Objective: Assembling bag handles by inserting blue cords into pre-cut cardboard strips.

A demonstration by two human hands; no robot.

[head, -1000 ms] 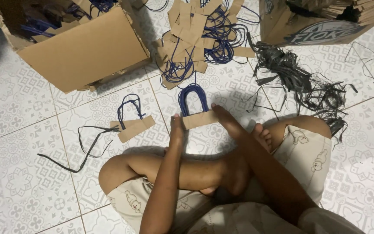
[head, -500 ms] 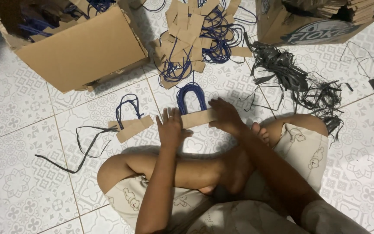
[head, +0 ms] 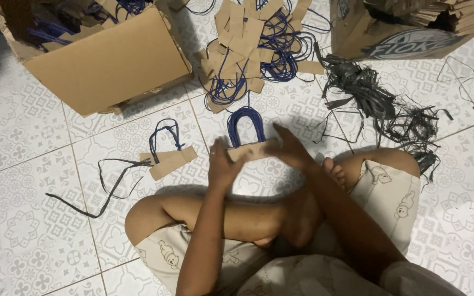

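Both hands clamp one brown cardboard strip with blue cord loop (head: 248, 143): left hand (head: 221, 164), right hand (head: 292, 151). One finished cord-and-card piece (head: 168, 156) lies left; a heap of such pieces (head: 250, 49) lies far.

A: Count, floor level. Cardboard boxes?
B: Two: open box (head: 111, 60) far left, printed box (head: 401, 30) far right.
A: Handle pieces?
B: One in hand (head: 250, 148), one lying apart (head: 171, 159), one heap (head: 253, 49) too tangled to number.
A: Black strapping?
B: One tangle (head: 379, 104), one loose strip (head: 105, 186).
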